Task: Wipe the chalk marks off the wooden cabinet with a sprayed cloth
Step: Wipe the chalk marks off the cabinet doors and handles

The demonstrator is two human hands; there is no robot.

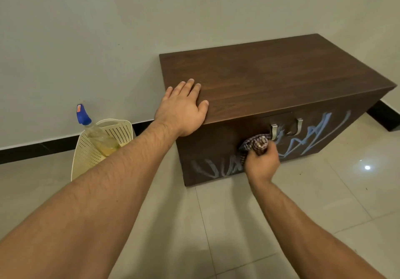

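A low dark wooden cabinet (270, 77) stands on the floor against the wall. Pale blue chalk marks (313, 135) zigzag across the right part of its front, and fainter whitish marks (214, 167) run along the lower left. My right hand (263, 161) is closed on a bunched checked cloth (256, 143) pressed against the front, just left of a metal handle (285, 127). My left hand (184, 107) lies flat, fingers spread, on the cabinet's top near its front left corner.
A cream perforated plastic basket (88, 155) stands on the floor left of the cabinet, with a spray bottle (95, 131) with a blue trigger head leaning in it. Light floor tiles (216, 224) lie in front; a black skirting runs along the wall.
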